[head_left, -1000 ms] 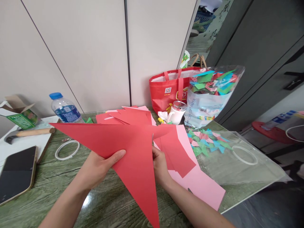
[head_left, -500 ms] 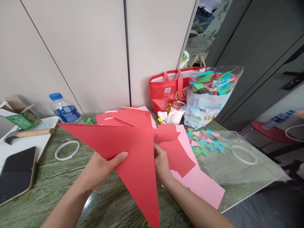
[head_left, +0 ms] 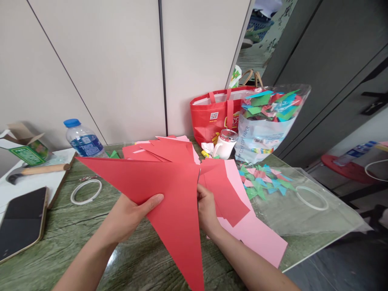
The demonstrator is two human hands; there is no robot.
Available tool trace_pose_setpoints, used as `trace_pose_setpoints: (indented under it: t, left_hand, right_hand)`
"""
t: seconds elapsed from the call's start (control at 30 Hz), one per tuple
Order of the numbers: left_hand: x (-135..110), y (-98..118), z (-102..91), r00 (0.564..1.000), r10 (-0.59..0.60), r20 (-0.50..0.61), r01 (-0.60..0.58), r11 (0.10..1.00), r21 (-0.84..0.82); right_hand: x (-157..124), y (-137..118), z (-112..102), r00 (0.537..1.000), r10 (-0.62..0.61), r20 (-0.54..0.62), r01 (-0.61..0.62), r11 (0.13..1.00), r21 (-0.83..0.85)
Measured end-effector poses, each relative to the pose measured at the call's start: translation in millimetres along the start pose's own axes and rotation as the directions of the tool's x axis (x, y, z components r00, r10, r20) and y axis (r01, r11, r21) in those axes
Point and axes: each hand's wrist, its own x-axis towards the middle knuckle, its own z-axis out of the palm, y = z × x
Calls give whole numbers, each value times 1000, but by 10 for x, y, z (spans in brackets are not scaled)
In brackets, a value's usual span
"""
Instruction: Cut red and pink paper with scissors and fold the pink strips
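A large sheet of red paper (head_left: 172, 190) with long pointed corners is held up over the table. My left hand (head_left: 130, 214) grips it at the left inner edge, thumb on top and fingers hidden beneath. My right hand (head_left: 206, 204) is closed at the sheet's right edge, around what look like scissors (head_left: 199, 177). Only a thin blade of them shows; the handles are hidden by the hand and paper. A narrow red flap of the sheet sticks out to the right of the blade. Behind and below lie more red sheets (head_left: 228, 198) and pink paper (head_left: 257, 238).
Behind stand a water bottle (head_left: 83, 139), a red bag (head_left: 209, 117), a white mug (head_left: 226, 144) and a plastic bag of coloured paper pieces (head_left: 263, 129). Paper scraps (head_left: 263, 180) lie at right. At left are a tape roll (head_left: 86, 192), a phone (head_left: 22, 222) and a hammer (head_left: 39, 169).
The flap right of the blade, broad before, now looks narrow and edge-on, uncovering more of the red sheets behind. Both hands have stayed nearly in place.
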Motion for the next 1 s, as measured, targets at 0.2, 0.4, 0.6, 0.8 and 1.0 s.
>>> trace_pose_setpoints:
  t: [0.2, 0.4, 0.6, 0.8, 1.0]
  left_hand:
    - [15, -22, -15, 999, -1, 51, -1, 1000, 22]
    - [22, -13, -4, 999, -6, 40, 6, 1000, 7]
    - [20, -22, -13, 1000, 0, 16, -1, 1000, 9]
    - [51, 89, -97, 986, 99, -133, -110, 991, -73]
    - [45, 335, -356, 806, 276, -523, -374, 923, -89]
  right_hand:
    - [21, -23, -10, 999, -15, 37, 12, 995, 98]
    - [22, -13, -13, 1000, -17, 18, 16, 997, 79]
    - [23, 53, -25, 999, 32, 15, -33, 996, 82]
    - [57, 153, -47, 999, 46, 0, -46, 998, 32]
    - [109, 132, -109, 988, -156, -10, 153, 980, -129]
